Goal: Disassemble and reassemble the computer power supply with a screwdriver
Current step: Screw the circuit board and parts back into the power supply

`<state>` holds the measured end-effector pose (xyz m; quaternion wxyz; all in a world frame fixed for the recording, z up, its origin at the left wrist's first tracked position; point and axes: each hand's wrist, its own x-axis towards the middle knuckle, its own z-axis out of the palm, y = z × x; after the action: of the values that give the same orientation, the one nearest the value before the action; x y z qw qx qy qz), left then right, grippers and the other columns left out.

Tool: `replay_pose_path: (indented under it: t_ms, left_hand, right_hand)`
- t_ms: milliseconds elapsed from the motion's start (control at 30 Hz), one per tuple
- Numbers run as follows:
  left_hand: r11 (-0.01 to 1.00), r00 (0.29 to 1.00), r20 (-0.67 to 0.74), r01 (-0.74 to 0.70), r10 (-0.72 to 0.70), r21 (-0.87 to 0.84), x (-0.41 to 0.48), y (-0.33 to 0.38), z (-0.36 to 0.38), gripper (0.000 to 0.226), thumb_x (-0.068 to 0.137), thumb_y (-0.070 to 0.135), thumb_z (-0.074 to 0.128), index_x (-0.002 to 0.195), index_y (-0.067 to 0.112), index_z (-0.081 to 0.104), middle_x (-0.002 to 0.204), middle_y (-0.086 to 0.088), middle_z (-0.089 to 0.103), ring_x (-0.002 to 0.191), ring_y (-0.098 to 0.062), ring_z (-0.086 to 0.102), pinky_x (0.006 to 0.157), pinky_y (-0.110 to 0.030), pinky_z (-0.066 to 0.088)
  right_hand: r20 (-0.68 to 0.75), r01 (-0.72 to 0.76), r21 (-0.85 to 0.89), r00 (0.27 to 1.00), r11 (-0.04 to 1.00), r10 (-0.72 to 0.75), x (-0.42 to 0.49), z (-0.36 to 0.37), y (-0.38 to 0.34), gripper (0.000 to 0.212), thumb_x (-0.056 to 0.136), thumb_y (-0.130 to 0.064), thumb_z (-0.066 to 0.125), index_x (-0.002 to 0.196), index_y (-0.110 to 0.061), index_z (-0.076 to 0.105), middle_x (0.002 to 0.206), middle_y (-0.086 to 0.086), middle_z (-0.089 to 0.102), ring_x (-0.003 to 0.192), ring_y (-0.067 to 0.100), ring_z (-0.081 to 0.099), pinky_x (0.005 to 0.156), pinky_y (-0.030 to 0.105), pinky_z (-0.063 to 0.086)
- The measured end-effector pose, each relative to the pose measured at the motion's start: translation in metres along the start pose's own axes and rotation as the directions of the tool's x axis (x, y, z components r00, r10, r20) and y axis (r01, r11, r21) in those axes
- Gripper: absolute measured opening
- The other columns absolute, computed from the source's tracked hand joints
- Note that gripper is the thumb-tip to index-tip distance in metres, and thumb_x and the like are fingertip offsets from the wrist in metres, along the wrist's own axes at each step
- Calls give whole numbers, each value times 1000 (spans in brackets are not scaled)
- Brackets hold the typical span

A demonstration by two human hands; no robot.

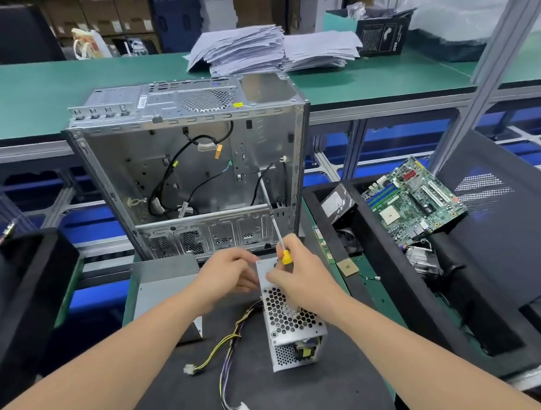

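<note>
The silver power supply (292, 326) with a honeycomb grille lies on the black mat, its yellow and black cables (228, 365) trailing to the left with white plugs. My right hand (300, 273) grips a screwdriver (275, 225) by its yellow handle, the metal shaft pointing up and away from the unit. My left hand (226, 274) touches the far left edge of the power supply with curled fingers, though the grip itself is hidden. A grey metal cover (162, 284) lies just left of my left hand.
An open, stripped computer case (192, 167) stands behind the mat. Black foam trays on the right hold a green motherboard (413, 199), a hard drive (335, 201) and a heatsink. Another black tray (16, 300) sits at the left. Paper stacks (242, 50) lie on the far green bench.
</note>
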<state>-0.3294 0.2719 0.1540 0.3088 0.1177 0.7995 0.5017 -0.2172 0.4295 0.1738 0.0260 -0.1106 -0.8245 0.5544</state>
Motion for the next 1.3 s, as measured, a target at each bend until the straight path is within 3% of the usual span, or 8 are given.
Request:
replay_pose_path:
  t_ms: [100,200,400,633,767,933,1000,1300]
  left_hand:
    - [893,992,117,89,-41,-442,-10,6,7,29,94,6,53,116,7,70,103,-17,78,95,-33,77,76,-40,64]
    - [836,987,157,115,-36,-536,-19,5,15,33,90,-3,55,115,7,73,105,-15,78,96,-28,77,76,-37,63]
    - [857,980,196,139,-45,-496,-30,-1,18,37,91,-7,63,122,11,75,119,-10,77,116,-23,72,101,-35,54]
    - [848,939,-46,286,-341,-446,-47,-23,30,32,98,2,50,118,13,73,125,-14,69,106,-25,64,82,-30,55]
    - [883,944,-49,287,-328,-371,-64,-43,49,30,98,-2,54,118,13,70,108,-8,76,91,-21,65,75,-30,46]
    - [972,965,-138,211,-225,-107,-78,-63,54,27,102,32,64,126,18,63,124,2,69,120,-18,61,108,-38,46]
    - [977,970,-116,214,-213,1,-81,-61,50,29,101,44,63,120,21,63,122,3,68,116,-17,61,108,-40,48]
    - [933,939,139,332,-314,-140,-77,-49,47,28,99,40,68,113,23,51,83,5,57,78,-13,48,97,-42,51]
  right_hand:
    - [74,-140,277,989,950,125,5,-6,-3,24,81,-10,50,98,-26,42,66,3,50,46,22,36,43,30,34]
    - [128,-245,425,969,871,210,9,-18,-6,45,66,-11,54,108,-22,39,80,16,51,46,23,34,41,28,30]
    - [90,-134,256,989,957,115,8,-39,2,12,99,-13,53,110,-18,51,89,8,52,50,19,44,42,29,35]
    - [116,-71,155,992,985,53,-2,-59,10,21,98,-11,50,111,-26,56,60,3,55,49,20,46,45,29,41]
    - [130,-77,159,990,984,56,-8,-60,12,20,100,-8,50,113,-22,55,58,0,53,49,19,44,44,29,40]
    - [130,-83,169,990,982,61,-14,-55,11,21,100,-5,49,112,-20,57,63,-1,55,48,19,45,44,29,39]
    - [132,-80,174,990,982,58,-14,-53,10,21,99,-4,50,113,-19,57,71,-2,55,49,20,46,44,30,39]
    - [172,-93,174,983,980,63,-14,-45,7,24,97,-3,50,113,-20,58,63,-14,58,50,19,47,44,28,41]
